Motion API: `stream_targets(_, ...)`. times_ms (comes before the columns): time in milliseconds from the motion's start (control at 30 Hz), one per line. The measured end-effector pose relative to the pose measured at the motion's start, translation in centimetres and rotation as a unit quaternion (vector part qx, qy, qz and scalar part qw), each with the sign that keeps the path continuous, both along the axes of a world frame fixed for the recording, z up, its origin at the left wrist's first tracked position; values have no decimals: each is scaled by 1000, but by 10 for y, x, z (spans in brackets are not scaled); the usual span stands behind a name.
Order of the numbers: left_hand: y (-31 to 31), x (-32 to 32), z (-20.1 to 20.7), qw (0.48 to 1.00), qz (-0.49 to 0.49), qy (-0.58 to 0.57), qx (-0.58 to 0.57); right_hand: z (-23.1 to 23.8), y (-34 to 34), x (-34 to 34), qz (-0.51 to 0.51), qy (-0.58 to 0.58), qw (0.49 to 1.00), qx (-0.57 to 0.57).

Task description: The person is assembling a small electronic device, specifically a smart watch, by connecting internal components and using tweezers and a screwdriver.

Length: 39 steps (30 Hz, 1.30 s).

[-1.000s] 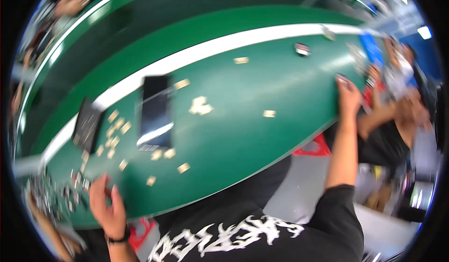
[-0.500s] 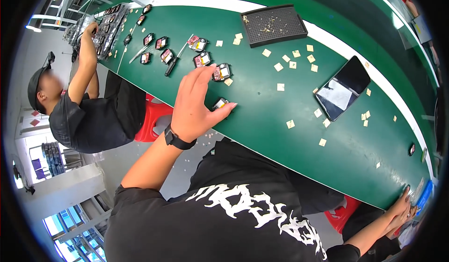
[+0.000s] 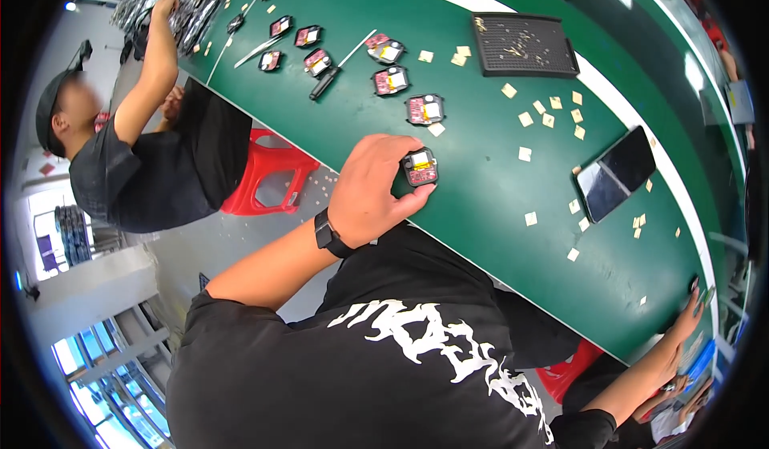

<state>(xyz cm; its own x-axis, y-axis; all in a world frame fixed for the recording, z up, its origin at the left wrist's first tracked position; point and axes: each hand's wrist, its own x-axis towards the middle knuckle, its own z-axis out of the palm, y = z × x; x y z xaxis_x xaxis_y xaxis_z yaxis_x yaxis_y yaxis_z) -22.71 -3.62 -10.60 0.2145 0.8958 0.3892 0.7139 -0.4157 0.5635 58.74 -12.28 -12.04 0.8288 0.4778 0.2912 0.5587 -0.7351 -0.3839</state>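
My left hand (image 3: 364, 185) pinches a small black square device housing (image 3: 420, 166) between thumb and fingertips at the table's near edge. Its open face shows a silver block, yellow tape and a red circuit board. Beyond it on the green table lie similar opened housings, the closest being one housing (image 3: 424, 110) and another behind it (image 3: 390, 81). At the far right, my right hand (image 3: 685, 319) stretches its fingers out to a small dark device (image 3: 694, 284) at their tips. Whether they grip it is too small to see.
Several pale square pieces (image 3: 525, 154) are scattered over the table (image 3: 473, 201). A black perforated tray (image 3: 525, 44), a dark phone-like slab (image 3: 615, 174) and a screwdriver (image 3: 324, 84) lie there. A co-worker (image 3: 144, 144) sits at left by a red stool (image 3: 268, 173); another person's hands (image 3: 669, 389) are at lower right.
My left thumb and fingers have closed around the device housing. My right hand has moved outward to the small dark device. The whole view has shifted, and the left co-worker's second hand shows.
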Motion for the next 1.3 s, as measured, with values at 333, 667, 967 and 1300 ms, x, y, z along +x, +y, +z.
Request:
stream_targets(333, 9, -43, 2, 998, -15, -35, 56, 2, 37, -41, 39, -3, 997, -65)
stream_targets(667, 42, -135, 7, 979, 58, 57, 185, -1, 40, -76, 81, -33, 992, -88)
stream_targets(967, 59, -179, 4, 979, 134, 109, 107, -5, 35, -80, 64, 6, 997, 41)
stream_targets(1300, 47, -158, 23, 953, 180, 195, 146, 67, 60, -366, 270, 75, 929, 244)
